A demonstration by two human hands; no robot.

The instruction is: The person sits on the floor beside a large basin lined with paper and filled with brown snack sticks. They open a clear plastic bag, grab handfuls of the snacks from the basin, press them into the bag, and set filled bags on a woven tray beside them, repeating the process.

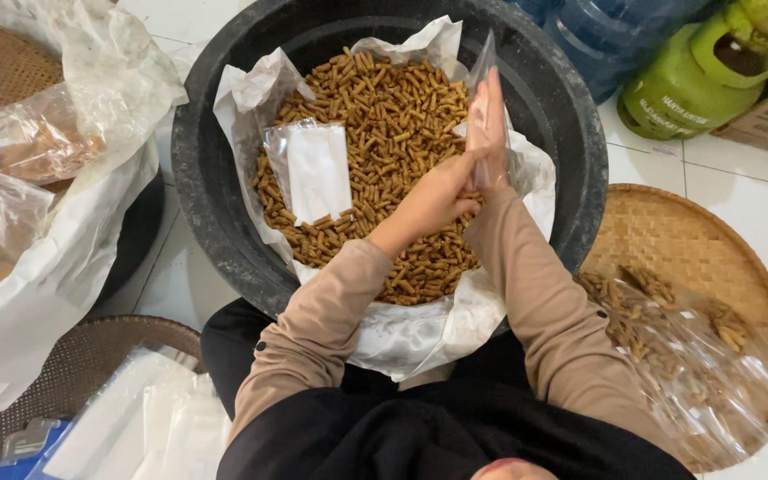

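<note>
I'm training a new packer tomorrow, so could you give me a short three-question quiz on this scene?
1. True or false: the black basin is lined with a white plastic sheet under the brown snack sticks.
2. What lies on top of the sticks at the left of the basin? A) a metal scoop B) a flat clear bag C) a lid
3. Which hand is raised upright inside a clear plastic pouch?

Key:
1. True.
2. B.
3. The right hand; the left hand holds the pouch at its base.
</note>
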